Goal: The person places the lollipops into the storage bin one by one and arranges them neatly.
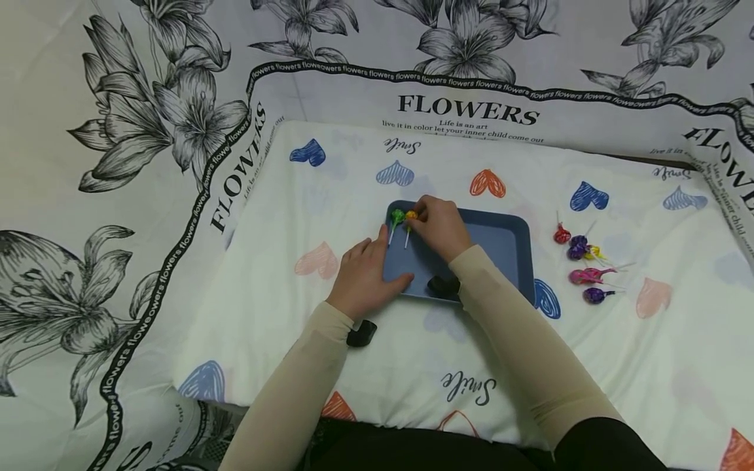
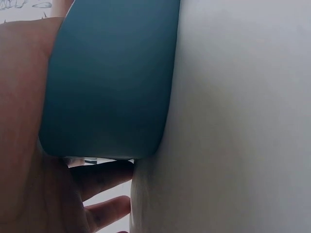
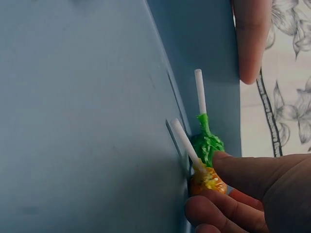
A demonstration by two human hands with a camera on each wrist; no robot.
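In the head view a blue-grey tray [image 1: 501, 252] lies on the cloth. At its far left corner, a green-wrapped lollipop [image 1: 397, 217] and an orange-yellow lollipop [image 1: 410, 216] lie side by side, white sticks towards the person. My right hand [image 1: 443, 226] pinches the orange-yellow lollipop between thumb and fingers. The right wrist view shows this orange lollipop [image 3: 209, 180] against the green one [image 3: 210, 145] by the tray's wall. My left hand [image 1: 368, 275] rests along the tray's left edge, fingers extended and thumb spread over the near edge.
Right of the tray lie several wrapped lollipops: a red one [image 1: 562, 233], a pink one [image 1: 586, 276], a purple one [image 1: 596, 296], and a purple [image 1: 578, 247] and yellow one [image 1: 595, 252] together. A black wrist camera [image 1: 362, 333] sits under the left wrist. White heart-printed cloth [image 1: 265, 320] spreads beneath.
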